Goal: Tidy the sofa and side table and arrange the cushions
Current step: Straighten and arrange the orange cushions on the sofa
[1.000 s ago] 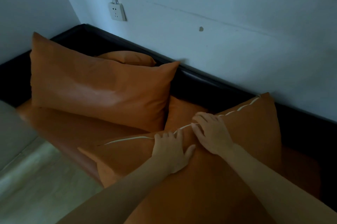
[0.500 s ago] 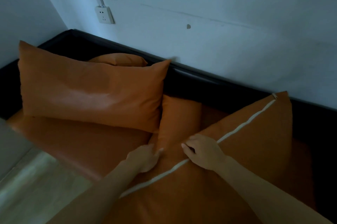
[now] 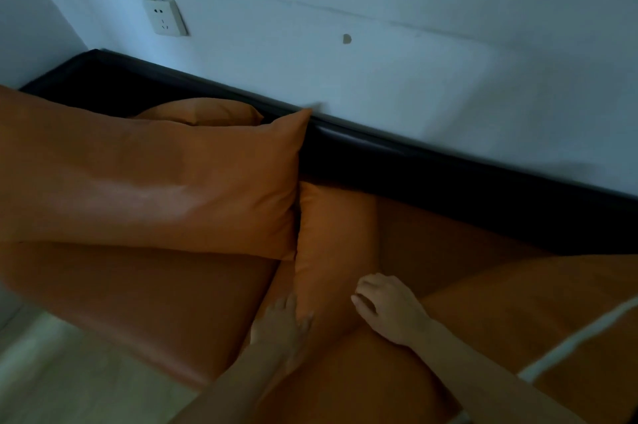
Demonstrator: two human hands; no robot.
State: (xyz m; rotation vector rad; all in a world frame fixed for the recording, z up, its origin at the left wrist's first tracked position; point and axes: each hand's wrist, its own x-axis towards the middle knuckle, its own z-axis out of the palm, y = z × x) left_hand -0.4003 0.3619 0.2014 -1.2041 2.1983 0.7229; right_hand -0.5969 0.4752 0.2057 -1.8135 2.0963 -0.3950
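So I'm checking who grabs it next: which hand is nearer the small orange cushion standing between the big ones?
Left. The left hand touches the small orange cushion at its lower edge; the right hand hovers just beside it, fingers curled, over the big white-striped cushion.

Sofa along far wall. Socket on wall, far left. Large cushion left on seat, leaning back; second cushion behind it. Small cushion centre, just right of large one, touching. Zipped cushion near right. Left hand at small cushion's near-left edge; right hand just right of it, above zipped cushion. Floor near left.
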